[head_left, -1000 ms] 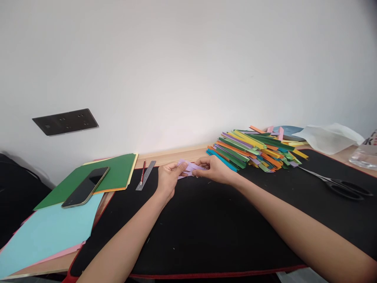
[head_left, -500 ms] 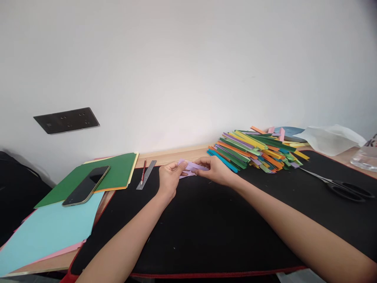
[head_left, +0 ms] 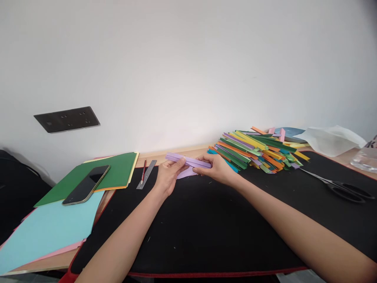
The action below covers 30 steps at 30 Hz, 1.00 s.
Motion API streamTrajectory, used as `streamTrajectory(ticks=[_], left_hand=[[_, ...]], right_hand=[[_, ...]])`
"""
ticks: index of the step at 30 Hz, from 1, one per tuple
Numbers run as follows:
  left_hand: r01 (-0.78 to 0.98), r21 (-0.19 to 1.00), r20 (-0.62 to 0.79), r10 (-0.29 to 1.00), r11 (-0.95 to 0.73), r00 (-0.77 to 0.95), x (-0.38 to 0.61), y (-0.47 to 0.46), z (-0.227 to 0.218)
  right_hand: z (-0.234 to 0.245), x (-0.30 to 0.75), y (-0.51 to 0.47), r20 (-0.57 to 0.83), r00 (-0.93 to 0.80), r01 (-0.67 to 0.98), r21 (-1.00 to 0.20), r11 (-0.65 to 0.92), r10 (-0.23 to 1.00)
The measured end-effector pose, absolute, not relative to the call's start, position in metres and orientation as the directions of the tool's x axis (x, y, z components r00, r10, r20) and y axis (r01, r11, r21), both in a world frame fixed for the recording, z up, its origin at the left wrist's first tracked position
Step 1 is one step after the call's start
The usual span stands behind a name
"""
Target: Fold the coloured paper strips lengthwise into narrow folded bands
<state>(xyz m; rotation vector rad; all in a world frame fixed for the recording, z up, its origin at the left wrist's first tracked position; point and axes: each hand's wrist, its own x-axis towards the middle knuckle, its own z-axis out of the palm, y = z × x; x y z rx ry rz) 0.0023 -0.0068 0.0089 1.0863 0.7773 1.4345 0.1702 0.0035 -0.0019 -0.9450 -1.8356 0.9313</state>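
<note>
Left hand (head_left: 166, 177): thumb and fingers pinch a purple strip (head_left: 193, 161) near its middle.
Right hand (head_left: 217, 169): thumb and fingers clamp the strip's right end.
Purple strip: creased lengthwise, held above the far part of the black mat (head_left: 206, 232).
Purple paper (head_left: 186, 174): shows just below the strip, between the hands.
Paper heap (head_left: 253, 151): multicolored, to the right.

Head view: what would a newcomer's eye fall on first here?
Probably the heap of many-coloured paper strips along the back edge of the black mat, right of centre. Next, the left hand and right hand holding a lilac paper strip at mid-picture. At far left, a dark phone lies on coloured sheets.
</note>
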Motion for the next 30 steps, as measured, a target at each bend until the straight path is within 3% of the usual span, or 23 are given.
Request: streamTrajectory(ticks=[4,9,30], left_hand=[[-0.371,0.925,0.164,0.966,-0.081,0.199,0.0033,-0.0062,0.003],[-0.452,0.891,0.113,0.986,-0.046,0.124,0.0011,-0.0033,0.0025],[-0.532,0.843,0.112,0.993,-0.08,0.029,0.0017,-0.0018,0.004]], right_hand=[[-0.0061,0.1667,0.0038,0.349,-0.376,0.166,-0.886,0.433,0.858],[-0.0111,0.1654,0.0079,0.382,-0.28,0.033,-0.913,0.406,0.881],[-0.0058,0.1634,0.0074,0.284,-0.046,-0.158,-0.949,0.274,0.958]])
